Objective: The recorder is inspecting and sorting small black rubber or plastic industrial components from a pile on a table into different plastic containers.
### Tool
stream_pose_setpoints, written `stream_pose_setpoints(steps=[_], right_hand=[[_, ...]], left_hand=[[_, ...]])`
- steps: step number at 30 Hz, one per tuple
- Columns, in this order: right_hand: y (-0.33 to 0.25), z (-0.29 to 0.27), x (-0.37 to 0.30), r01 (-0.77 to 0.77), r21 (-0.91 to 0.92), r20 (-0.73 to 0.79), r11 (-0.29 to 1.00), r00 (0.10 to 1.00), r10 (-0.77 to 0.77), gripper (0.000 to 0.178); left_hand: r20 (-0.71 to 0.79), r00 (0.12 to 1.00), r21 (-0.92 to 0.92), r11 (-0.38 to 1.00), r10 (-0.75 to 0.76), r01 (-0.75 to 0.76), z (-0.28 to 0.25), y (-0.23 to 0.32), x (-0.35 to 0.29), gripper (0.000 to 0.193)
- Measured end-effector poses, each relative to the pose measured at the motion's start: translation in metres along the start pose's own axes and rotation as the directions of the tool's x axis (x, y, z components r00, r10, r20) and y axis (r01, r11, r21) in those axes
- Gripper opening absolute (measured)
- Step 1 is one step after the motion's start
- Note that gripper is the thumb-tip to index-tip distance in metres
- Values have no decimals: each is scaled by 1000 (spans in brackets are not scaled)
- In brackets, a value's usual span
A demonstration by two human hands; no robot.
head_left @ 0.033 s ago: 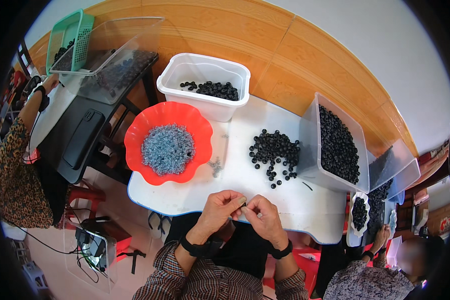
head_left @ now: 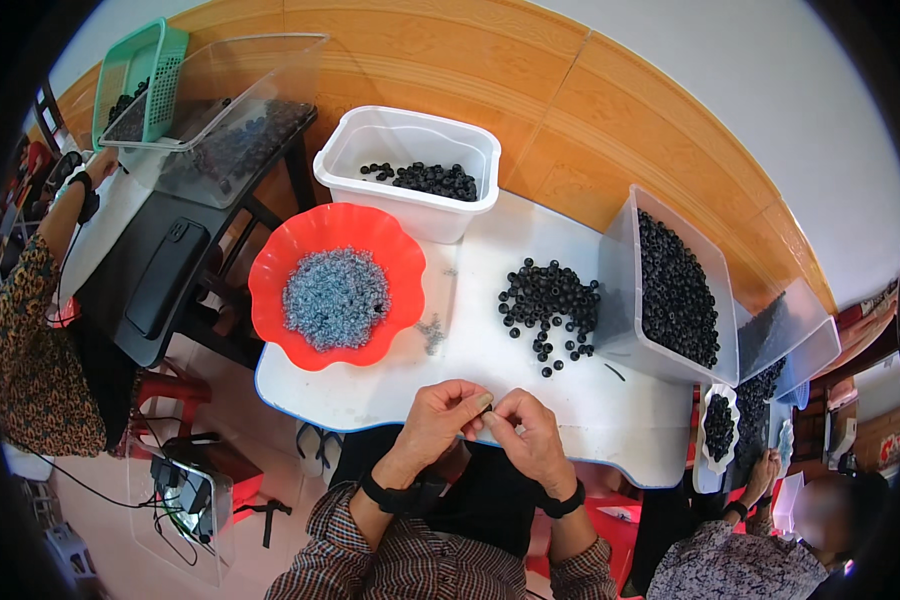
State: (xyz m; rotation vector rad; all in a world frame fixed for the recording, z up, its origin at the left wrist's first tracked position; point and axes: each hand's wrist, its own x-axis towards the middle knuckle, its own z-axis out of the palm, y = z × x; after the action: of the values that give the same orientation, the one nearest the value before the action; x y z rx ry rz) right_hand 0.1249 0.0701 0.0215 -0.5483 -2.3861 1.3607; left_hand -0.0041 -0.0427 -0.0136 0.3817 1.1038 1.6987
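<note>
My left hand [head_left: 436,424] and my right hand [head_left: 532,434] meet at the table's near edge, fingertips pinched together. Between them a small black piece [head_left: 487,409] shows; it is mostly covered by fingers, and its size resembles the black beads. Beyond my hands, a loose pile of round black beads [head_left: 550,296] lies on the white table [head_left: 450,350]. To the left sits a red wavy-rimmed bowl [head_left: 402,325] holding many tiny clear-bluish pieces [head_left: 335,298].
Behind the bowl stands a white tub [head_left: 406,207] with black beads inside. A clear bin [head_left: 618,335] full of beads leans at the right. Co-workers sit on both sides, one sleeve [head_left: 40,350] at left, one hand [head_left: 763,472] at right. A red stool [head_left: 175,388] stands lower left.
</note>
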Motion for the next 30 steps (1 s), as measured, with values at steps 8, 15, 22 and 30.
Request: stream_pose_setpoints(steps=[8, 15, 22, 30], right_hand=[[-5, 3, 5, 180, -39, -128, 983, 975, -183, 16], [-2, 5, 5, 194, -53, -157, 980, 967, -200, 15], [-1, 8, 3, 210, -111, -215, 971, 949, -230, 15], [1, 5, 4, 235, -190, -98, 953, 962, -256, 18]], left_hand=[[-40, 999, -33, 999, -8, 7, 3, 1, 1, 18], [-84, 996, -35, 999, -25, 22, 7, 3, 2, 17], [-128, 992, -3, 1000, 3, -3, 13, 3, 3, 16], [-128, 991, 35, 999, -29, 34, 12, 6, 2, 19]])
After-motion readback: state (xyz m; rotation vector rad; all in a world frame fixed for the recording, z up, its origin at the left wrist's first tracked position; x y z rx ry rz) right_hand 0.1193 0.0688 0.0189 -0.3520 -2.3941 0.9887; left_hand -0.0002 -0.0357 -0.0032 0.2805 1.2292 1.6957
